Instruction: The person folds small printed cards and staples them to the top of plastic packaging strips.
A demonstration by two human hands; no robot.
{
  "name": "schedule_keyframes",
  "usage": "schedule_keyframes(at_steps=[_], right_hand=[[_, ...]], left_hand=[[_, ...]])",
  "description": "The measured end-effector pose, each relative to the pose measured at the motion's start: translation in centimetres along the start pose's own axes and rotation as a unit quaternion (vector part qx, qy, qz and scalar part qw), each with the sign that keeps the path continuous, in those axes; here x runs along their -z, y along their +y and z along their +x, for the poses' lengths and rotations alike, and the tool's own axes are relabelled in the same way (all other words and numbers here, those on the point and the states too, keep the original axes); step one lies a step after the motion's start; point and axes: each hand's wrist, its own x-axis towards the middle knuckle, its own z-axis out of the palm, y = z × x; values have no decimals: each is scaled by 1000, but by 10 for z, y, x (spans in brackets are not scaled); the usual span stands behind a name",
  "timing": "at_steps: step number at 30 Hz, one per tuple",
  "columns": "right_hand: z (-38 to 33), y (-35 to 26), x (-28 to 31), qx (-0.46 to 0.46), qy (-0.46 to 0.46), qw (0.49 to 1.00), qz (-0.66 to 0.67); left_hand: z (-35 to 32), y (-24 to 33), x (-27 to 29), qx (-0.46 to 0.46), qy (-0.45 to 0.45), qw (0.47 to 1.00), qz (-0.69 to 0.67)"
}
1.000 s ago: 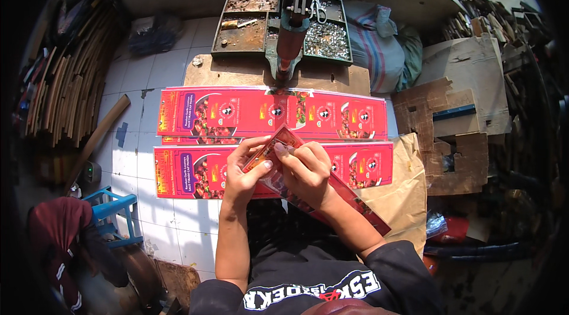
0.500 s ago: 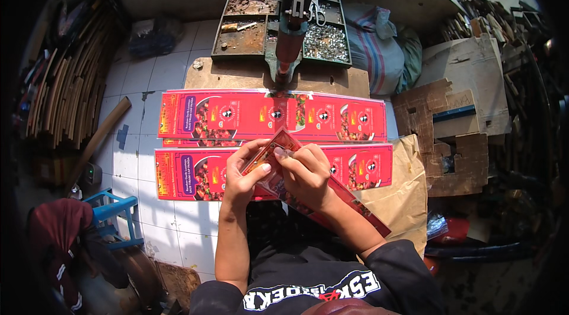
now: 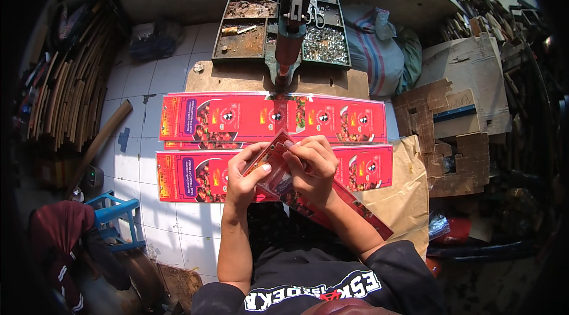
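Observation:
A long red strip printed with food pictures (image 3: 364, 213) slants from the middle of the bench down toward my right forearm. My left hand (image 3: 244, 180) is closed on the strip's upper end, its thumb on the printed face. Bent fingers and thumb of my right hand (image 3: 314, 169) pinch at the strip's far right edge; any small part between the fingertips is too small to make out. Beneath lie more red printed strips, a far pile (image 3: 252, 119) and a near pile (image 3: 178, 175), the near one partly covered by my hands.
A hand press (image 3: 288, 48) rises beyond the far strips, before a compartment tray (image 3: 246, 45) of small metal pieces. Brown paper (image 3: 403, 184) lies at right, beside cut boards (image 3: 462, 155). At left are a blue stool (image 3: 115, 211), a person's maroon sleeve (image 3: 56, 226) and stacked boards (image 3: 80, 86).
My right thumb and fingertips have shifted slightly right and away from me, from the strip's face toward its far edge. My left hand keeps its hold nearly unmoved.

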Motion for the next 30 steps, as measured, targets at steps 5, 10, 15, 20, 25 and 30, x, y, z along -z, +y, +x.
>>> schedule_keyframes(at_steps=[5, 10, 15, 20, 25, 30], right_hand=[[1, 3, -1, -13, 1, 1000, -1], [0, 4, -3, -36, -1, 999, 38], [1, 0, -2, -56, -18, 996, 64], [4, 0, 0, -91, -38, 992, 83], [6, 6, 4, -132, -60, 983, 115], [7, 7, 4, -144, -48, 981, 122]], left_hand=[[0, -2, 2, 3, 5, 1000, 5], [0, -2, 1, 5, 4, 1000, -5], [-1, -3, 6, 16, -2, 1000, -1], [-1, -2, 2, 14, 12, 1000, 4], [0, -1, 0, 6, 14, 1000, 5], [-1, -7, 4, -26, 46, 998, -24]])
